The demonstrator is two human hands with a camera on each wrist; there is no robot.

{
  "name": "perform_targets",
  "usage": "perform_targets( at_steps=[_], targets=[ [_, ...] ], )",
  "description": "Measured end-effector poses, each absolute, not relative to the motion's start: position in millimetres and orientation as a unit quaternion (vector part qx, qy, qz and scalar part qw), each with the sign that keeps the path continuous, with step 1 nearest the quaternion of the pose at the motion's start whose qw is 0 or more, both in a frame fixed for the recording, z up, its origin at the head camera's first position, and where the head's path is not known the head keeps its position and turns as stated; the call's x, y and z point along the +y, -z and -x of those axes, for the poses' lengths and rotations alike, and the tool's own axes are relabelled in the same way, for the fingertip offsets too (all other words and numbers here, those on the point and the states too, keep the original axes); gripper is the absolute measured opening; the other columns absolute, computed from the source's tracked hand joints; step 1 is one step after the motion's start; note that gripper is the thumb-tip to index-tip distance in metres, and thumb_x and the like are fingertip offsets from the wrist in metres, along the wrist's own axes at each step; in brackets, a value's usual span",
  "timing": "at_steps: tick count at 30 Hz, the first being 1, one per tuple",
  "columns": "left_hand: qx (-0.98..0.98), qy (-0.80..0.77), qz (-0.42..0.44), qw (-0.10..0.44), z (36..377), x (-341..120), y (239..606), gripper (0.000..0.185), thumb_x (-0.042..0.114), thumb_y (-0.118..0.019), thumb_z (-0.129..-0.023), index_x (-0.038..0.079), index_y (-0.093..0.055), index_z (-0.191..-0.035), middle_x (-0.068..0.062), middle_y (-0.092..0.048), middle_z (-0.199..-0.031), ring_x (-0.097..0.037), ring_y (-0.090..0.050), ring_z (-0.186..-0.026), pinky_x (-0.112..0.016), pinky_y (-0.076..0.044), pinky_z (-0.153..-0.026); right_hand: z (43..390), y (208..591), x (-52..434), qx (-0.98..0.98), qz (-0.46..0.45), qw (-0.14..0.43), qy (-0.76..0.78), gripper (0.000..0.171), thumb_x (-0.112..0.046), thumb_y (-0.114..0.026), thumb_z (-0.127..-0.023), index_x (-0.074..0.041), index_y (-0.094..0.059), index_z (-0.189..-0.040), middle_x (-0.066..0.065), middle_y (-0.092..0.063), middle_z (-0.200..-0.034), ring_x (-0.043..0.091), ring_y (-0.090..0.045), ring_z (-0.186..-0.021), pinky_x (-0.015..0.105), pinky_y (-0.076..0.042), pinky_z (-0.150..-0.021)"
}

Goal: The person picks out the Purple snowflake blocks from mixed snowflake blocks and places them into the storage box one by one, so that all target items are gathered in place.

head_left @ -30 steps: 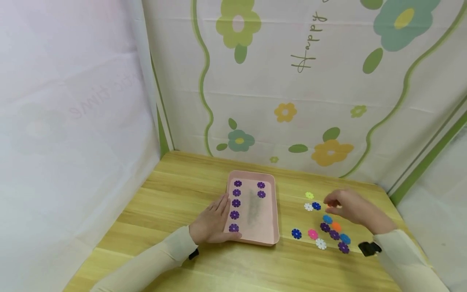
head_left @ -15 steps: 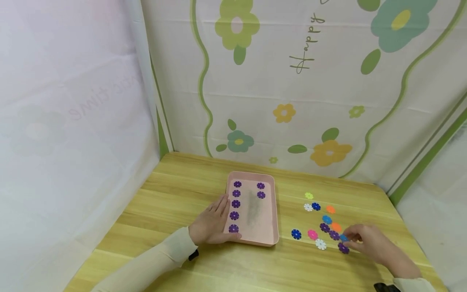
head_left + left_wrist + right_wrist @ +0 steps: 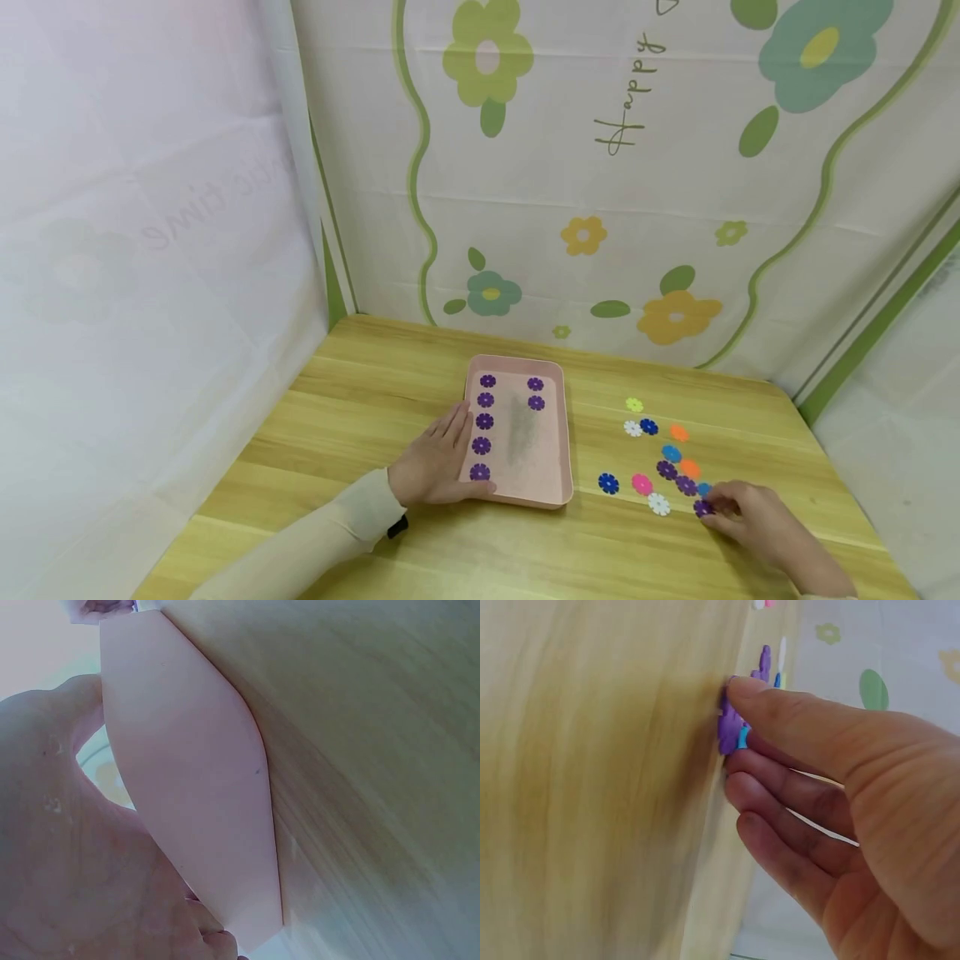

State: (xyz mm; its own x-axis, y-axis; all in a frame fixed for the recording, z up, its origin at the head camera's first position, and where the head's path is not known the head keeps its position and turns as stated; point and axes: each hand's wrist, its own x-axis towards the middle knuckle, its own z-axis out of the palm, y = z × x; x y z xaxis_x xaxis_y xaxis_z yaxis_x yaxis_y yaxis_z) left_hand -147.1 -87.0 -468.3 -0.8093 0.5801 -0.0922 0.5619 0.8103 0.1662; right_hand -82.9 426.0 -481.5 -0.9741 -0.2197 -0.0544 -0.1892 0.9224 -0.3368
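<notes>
A pink tray (image 3: 525,495) lies on the table. Inside it, several purple flower-shaped discs (image 3: 484,422) form a column along the left side, and two more purple discs (image 3: 536,402) lie at the upper right. My left hand (image 3: 435,462) rests along the tray's left wall with straight fingers, its thumb over the near corner; the left wrist view shows the tray's outer wall (image 3: 195,772) beside the palm. At the right, my right hand (image 3: 757,521) pinches a purple disc (image 3: 730,731) at its edge between thumb and fingers, low at the table; a light blue disc (image 3: 703,489) lies partly hidden behind it.
Loose discs lie between tray and right hand: purple (image 3: 667,470), orange (image 3: 689,469), light blue (image 3: 671,453), pink (image 3: 642,484), white (image 3: 658,503), dark blue (image 3: 608,483) and yellow (image 3: 634,404) among them. A flower-printed cloth (image 3: 525,167) hangs behind the table (image 3: 360,375).
My right hand has moved from the orange disc at the back toward me, past the light blue disc, to the nearest purple disc. My left hand and the tray have stayed put.
</notes>
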Motion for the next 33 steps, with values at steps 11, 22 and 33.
perform_targets(
  at_steps=[11,22,33],
  targets=[
    [0.949,-0.07,-0.301,0.069,147.7,-86.9,467.4,0.118,0.084,-0.043,-0.095,-0.009,-0.022,-0.164,-0.027,-0.013,-0.175,-0.04,-0.018,-0.164,-0.048,-0.027,-0.133,96.6,481.1,426.3,0.967,0.092,0.088,0.22,0.024,-0.024,-0.088,-0.086,-0.011,-0.077,-0.103,-0.006,-0.073,-0.091,-0.006,-0.059,-0.075,0.019,-0.055,-0.066],
    [0.949,-0.055,-0.303,0.062,148.3,-86.7,465.8,0.118,0.084,-0.043,-0.094,-0.009,-0.024,-0.164,-0.028,-0.015,-0.175,-0.04,-0.02,-0.164,-0.048,-0.029,-0.132,106.5,470.6,425.6,0.959,0.135,0.108,0.225,0.006,-0.013,-0.078,-0.094,-0.015,-0.073,-0.091,-0.007,-0.068,-0.085,-0.005,-0.055,-0.072,0.021,-0.052,-0.062],
    [0.948,-0.059,-0.305,0.067,149.1,-87.2,468.2,0.118,0.084,-0.043,-0.094,-0.009,-0.023,-0.164,-0.028,-0.013,-0.175,-0.041,-0.019,-0.164,-0.048,-0.029,-0.132,129.2,443.3,402.7,0.944,0.206,0.12,0.226,0.012,-0.009,-0.07,-0.1,-0.015,-0.071,-0.091,-0.006,-0.069,-0.081,0.0,-0.057,-0.067,0.022,-0.049,-0.057]
  ],
)
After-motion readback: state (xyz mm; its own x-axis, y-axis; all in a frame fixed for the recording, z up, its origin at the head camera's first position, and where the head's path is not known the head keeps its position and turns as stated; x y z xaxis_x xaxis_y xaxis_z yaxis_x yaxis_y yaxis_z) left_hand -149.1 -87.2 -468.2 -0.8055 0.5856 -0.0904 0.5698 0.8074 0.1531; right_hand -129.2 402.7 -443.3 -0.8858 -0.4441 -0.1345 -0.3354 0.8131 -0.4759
